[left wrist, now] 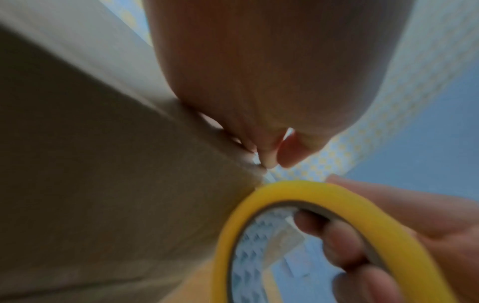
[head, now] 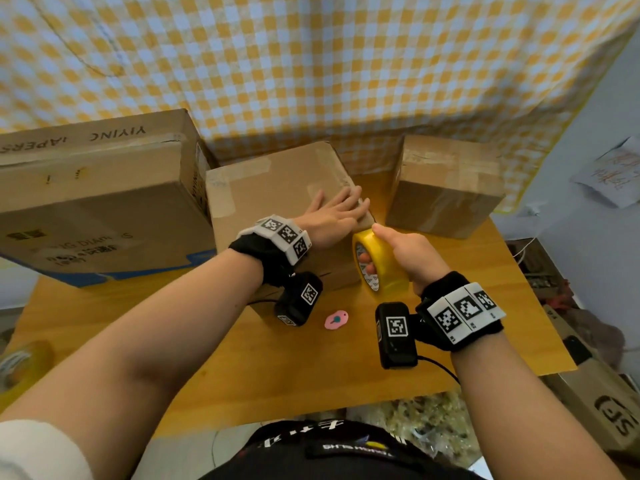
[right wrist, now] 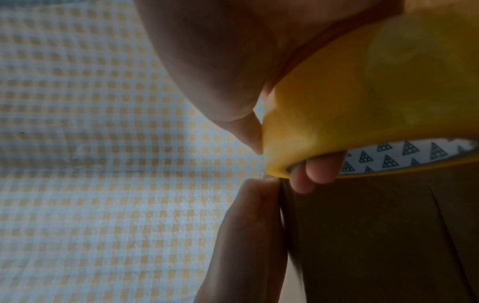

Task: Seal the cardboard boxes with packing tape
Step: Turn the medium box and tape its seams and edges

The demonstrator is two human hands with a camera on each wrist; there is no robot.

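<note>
A middle cardboard box [head: 273, 188] stands on the wooden table [head: 311, 368]. My left hand [head: 341, 209] lies flat on its top near the right edge, fingers straight and pressing down. My right hand [head: 401, 251] grips a yellow roll of packing tape [head: 379, 265] at the box's right front corner, fingers through the core and thumb on the outer rim. The left wrist view shows the tape roll [left wrist: 337, 235] against the box [left wrist: 103, 184]. In the right wrist view the tape roll [right wrist: 362, 102] sits above the box's side [right wrist: 376, 235].
A large printed box [head: 97, 199] stands at the left and a smaller taped box [head: 446, 188] at the right. A pink cutter [head: 336, 319] lies on the table near me. A second tape roll [head: 24, 365] sits at the left table edge. Checked cloth [head: 311, 64] hangs behind.
</note>
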